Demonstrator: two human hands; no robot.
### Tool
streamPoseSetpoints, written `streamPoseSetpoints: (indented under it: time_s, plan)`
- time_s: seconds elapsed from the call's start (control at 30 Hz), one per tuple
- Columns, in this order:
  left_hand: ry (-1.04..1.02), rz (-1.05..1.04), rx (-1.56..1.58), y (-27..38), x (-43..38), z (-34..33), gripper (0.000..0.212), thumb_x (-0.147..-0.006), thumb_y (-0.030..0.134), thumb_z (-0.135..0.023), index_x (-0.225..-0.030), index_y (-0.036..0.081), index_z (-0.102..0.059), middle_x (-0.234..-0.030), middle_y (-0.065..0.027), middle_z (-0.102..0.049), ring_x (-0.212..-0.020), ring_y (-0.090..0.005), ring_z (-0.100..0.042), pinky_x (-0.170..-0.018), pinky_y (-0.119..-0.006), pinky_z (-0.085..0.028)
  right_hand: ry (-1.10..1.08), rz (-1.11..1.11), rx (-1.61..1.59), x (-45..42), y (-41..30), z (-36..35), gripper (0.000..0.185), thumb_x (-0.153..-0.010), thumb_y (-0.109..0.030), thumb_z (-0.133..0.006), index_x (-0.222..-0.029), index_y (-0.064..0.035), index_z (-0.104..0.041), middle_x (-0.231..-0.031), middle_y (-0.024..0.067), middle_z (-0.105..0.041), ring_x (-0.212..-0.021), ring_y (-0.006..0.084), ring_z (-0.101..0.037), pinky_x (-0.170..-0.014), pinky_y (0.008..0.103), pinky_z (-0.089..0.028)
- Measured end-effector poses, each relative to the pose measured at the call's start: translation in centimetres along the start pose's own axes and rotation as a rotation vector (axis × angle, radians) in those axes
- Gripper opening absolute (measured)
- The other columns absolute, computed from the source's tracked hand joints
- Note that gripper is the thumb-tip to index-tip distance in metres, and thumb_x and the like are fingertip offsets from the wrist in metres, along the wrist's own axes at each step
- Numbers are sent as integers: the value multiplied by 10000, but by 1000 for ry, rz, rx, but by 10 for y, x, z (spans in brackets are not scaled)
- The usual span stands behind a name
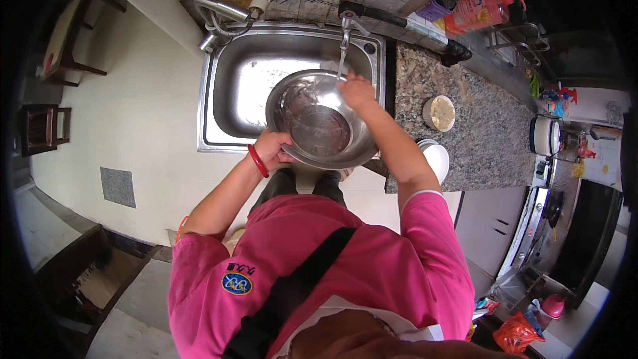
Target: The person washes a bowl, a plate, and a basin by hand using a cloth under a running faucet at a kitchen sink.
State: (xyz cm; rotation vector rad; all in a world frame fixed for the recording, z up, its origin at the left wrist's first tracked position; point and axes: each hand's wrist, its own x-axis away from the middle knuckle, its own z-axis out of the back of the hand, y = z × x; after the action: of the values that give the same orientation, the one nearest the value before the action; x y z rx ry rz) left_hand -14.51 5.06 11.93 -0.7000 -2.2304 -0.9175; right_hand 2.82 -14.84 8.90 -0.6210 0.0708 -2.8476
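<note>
A large stainless steel basin [319,132] is tilted over the near right part of a steel sink [239,94]. My left hand [273,148] grips its near left rim, thumb on the inside. At the far right rim is my right hand [358,90], its fingers partly hidden, so whether it grips or only touches the rim is unclear. Water [342,62] runs from a metal tap [346,30] down by the right fingers at the basin's far edge. Wet sheen covers the basin's inner wall.
Right of the sink, a granite counter [478,124] holds a small ribbed cup [439,113] and stacked white dishes [436,159]. A second faucet [224,10] stands at the sink's back left. A pink pump bottle [478,7] is on the ledge. Wooden stools [47,130] stand left.
</note>
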Motion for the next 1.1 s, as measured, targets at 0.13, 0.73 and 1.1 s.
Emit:
streamPoseSetpoints:
  time_s: [0.13,0.73,1.1]
  plan:
    - [108,-89,-70,11,6,1,334,-668,-38,-468,-987,-139,-451,-855,-211,-574,-686,-328,-613,-616,-478,-540,374,317,75,-29,-49,-56,376,-817,-263,-436,-1109,-27,-459,-1171,172,-467,-1067,317,-457,-898,398,-355]
    - [219,-334,-335,43,-27,3,602,-664,-61,-439,-1237,96,-342,-911,-109,-550,-698,-199,-572,-525,-329,-510,122,-66,-751,-48,41,-66,663,-723,-316,-620,-1232,28,-371,-1089,246,-528,-1036,336,-508,-882,348,-390]
    - [118,-494,-229,52,-160,35,250,-798,197,-606,-968,17,-576,-830,-57,-611,-700,-133,-563,-664,-270,-455,386,-136,-1055,24,67,11,264,-737,-130,-548,-935,45,-561,-799,150,-624,-726,210,-587,-690,312,-445]
